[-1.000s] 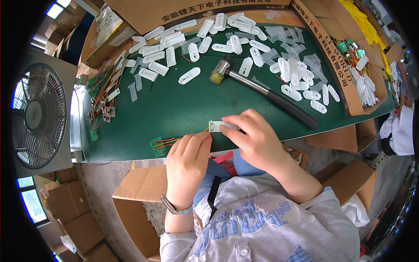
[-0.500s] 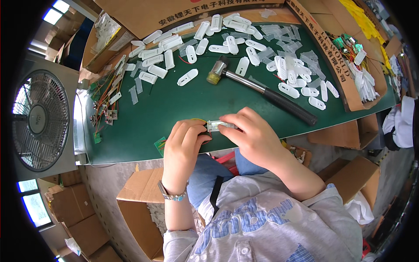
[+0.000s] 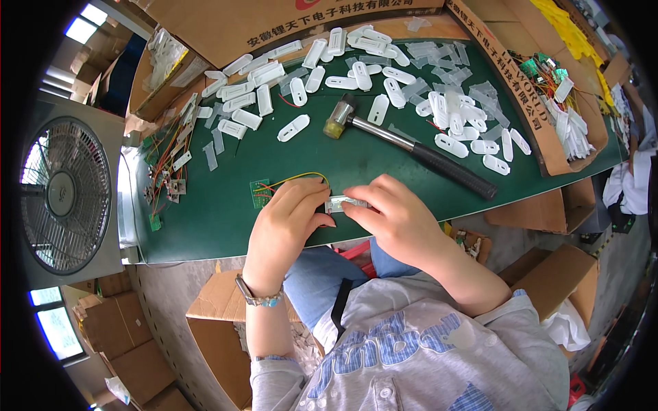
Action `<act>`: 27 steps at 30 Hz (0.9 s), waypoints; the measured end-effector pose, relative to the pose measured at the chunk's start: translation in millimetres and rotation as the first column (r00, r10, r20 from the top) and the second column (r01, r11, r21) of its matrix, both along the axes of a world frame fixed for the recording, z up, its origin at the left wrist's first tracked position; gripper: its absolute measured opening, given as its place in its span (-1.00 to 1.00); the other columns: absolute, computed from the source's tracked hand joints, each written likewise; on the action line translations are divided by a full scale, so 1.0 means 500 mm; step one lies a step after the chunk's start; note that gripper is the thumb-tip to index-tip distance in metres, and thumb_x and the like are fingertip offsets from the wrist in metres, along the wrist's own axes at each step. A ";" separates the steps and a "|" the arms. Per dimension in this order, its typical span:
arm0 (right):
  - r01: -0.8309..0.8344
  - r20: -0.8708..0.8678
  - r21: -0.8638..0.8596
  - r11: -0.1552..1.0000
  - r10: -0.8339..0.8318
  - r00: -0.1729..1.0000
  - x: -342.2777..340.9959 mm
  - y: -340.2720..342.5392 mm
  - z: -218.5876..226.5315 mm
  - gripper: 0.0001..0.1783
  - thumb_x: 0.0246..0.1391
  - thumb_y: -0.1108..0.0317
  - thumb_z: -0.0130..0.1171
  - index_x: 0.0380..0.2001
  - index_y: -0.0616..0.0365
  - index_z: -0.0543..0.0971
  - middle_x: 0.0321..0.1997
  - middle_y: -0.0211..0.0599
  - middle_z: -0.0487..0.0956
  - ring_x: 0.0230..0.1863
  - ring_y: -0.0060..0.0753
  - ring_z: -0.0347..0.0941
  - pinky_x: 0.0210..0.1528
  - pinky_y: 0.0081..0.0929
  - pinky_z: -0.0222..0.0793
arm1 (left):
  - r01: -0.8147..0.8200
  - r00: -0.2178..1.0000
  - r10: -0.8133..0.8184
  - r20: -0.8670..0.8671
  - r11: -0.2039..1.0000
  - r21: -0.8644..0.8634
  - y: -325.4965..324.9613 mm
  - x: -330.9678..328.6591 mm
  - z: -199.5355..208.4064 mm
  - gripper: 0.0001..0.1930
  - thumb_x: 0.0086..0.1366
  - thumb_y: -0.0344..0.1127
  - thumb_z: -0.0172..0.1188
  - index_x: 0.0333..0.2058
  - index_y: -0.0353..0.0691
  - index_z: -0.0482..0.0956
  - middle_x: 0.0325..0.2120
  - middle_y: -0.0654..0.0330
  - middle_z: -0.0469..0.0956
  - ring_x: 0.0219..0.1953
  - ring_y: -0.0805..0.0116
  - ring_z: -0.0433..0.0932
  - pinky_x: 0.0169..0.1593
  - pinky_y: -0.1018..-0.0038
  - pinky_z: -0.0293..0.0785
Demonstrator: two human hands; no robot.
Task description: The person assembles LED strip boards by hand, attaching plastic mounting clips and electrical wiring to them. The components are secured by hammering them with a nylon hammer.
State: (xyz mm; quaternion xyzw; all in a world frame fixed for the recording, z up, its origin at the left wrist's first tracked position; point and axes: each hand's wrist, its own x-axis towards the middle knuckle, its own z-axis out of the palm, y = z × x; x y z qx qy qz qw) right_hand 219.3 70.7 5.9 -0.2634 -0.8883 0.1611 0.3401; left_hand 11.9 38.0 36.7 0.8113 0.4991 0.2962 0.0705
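At the front edge of the green table, my right hand (image 3: pixel 396 214) pinches a small white plastic casing (image 3: pixel 337 204) between thumb and fingers, which hide its right end. My left hand (image 3: pixel 289 214) is curled at the casing's left end, thumb below the fingers; whatever lies inside its grip is hidden. Just left of those fingers, a green circuit board (image 3: pixel 260 194) lies on the table. A yellow wire (image 3: pixel 301 175) arcs from the board over my left fingertips toward the casing, and short red wires run from it under that hand.
A mallet with a black handle (image 3: pixel 452 168) lies beyond my hands. Behind it are scattered white plastic shells (image 3: pixel 294 128) and clear film pieces (image 3: pixel 449 55). Wired boards (image 3: pixel 175 186) lie at left near a fan (image 3: pixel 62 194). An open carton (image 3: pixel 524 103) stands at right.
My left hand has shifted slightly left and its fingers have loosened. The circuit board has moved up and left, now flat in view, with the yellow wire arching higher. My right hand keeps the casing.
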 end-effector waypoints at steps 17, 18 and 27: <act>0.004 0.020 0.020 1.000 -0.005 1.000 -0.004 0.001 -0.004 -0.75 -0.11 0.41 0.20 -0.27 0.17 0.61 -0.12 -0.35 0.55 -0.13 -0.32 0.43 -0.07 -0.36 0.43 | -0.099 0.994 0.097 0.046 0.994 0.037 -0.018 0.006 -0.022 -0.54 -0.03 -0.36 0.43 -0.11 -0.31 0.55 -0.21 0.07 0.62 -0.15 0.05 0.59 -0.12 0.26 0.56; -0.004 0.019 0.022 1.000 0.003 1.000 -0.003 0.003 0.000 -0.75 -0.11 0.41 0.20 -0.27 0.17 0.61 -0.12 -0.35 0.55 -0.13 -0.32 0.43 -0.07 -0.36 0.43 | -0.102 0.993 0.100 0.057 0.995 0.021 -0.019 0.007 -0.021 -0.54 -0.03 -0.36 0.43 -0.11 -0.31 0.55 -0.20 0.08 0.62 -0.14 0.05 0.59 -0.12 0.26 0.56; -0.023 0.163 0.146 0.989 -0.001 0.987 -0.012 0.003 0.031 -0.75 -0.08 0.38 0.20 -0.25 0.08 0.59 -0.33 -0.44 0.44 -0.23 -0.38 0.37 -0.17 -0.41 0.31 | -0.097 0.991 0.098 0.087 0.995 -0.014 -0.023 0.004 -0.021 -0.53 -0.02 -0.35 0.42 -0.09 -0.28 0.54 -0.19 0.07 0.61 -0.10 0.06 0.57 -0.08 0.25 0.55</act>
